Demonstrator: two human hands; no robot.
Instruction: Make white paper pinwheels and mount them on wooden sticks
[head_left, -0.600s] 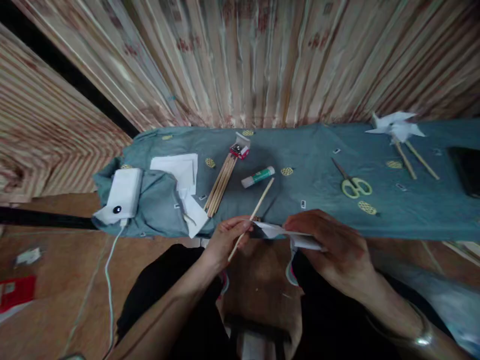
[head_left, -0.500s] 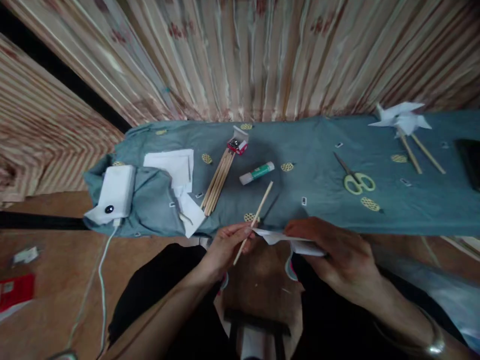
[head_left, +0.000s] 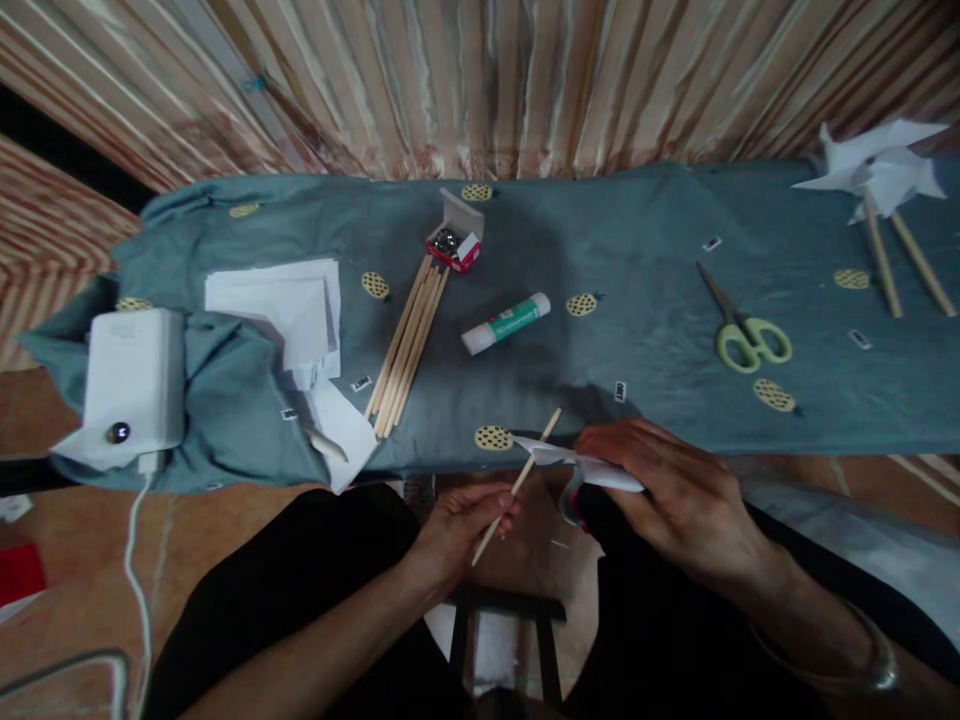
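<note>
My left hand [head_left: 459, 528] pinches a thin wooden stick [head_left: 523, 474] that slants up to the right in front of the table's edge. In my right hand [head_left: 679, 495] is a folded white paper piece [head_left: 611, 474], seen nearly edge-on, gripped between thumb and fingers. Its pointed left end crosses the stick near the upper end; whether they touch I cannot tell. Beyond the hands lies a green and white glue stick [head_left: 508, 322]. A bundle of several wooden sticks [head_left: 406, 352] rests left of it, below an open red box [head_left: 454, 245] of small shiny pieces.
A blue-green patterned cloth [head_left: 637, 340] covers the table. Scissors [head_left: 752, 342] with light green handles lie to the right, near paper pinwheels [head_left: 881, 168] on sticks. Paper sheets [head_left: 262, 285] and a white device [head_left: 135, 375] with a cable [head_left: 129, 560] are on the left.
The view has moved closer to the table. My left hand has slid lower along the stick, away from the paper, and the paper's tip now crosses the stick higher up.
</note>
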